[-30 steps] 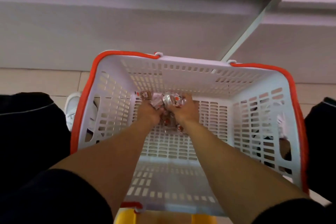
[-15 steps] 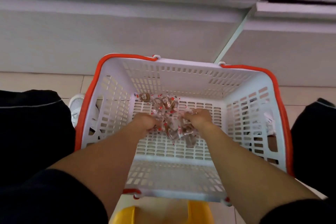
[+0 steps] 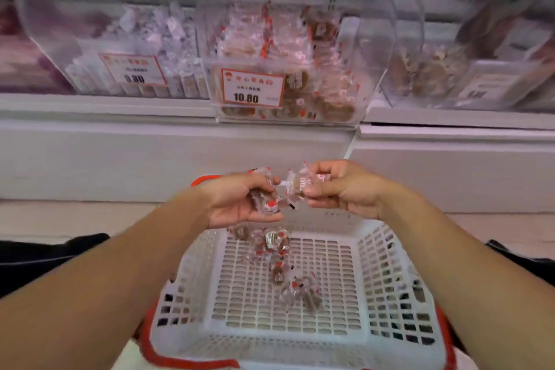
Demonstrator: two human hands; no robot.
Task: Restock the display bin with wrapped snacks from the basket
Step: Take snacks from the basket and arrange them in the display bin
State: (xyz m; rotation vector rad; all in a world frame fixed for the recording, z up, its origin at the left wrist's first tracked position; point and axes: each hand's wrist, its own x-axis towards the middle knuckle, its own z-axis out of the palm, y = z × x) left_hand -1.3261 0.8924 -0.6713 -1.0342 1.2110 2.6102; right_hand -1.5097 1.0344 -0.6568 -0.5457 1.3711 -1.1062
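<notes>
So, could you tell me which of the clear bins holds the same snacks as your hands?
The middle bin, tagged 10.80: red-trimmed brown snacks, unlike its neighbours.

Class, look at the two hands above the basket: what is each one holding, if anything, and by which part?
Both hold wrapped snacks. The left hand cups several in its palm; the right hand pinches some by their wrappers between thumb and fingers.
</notes>
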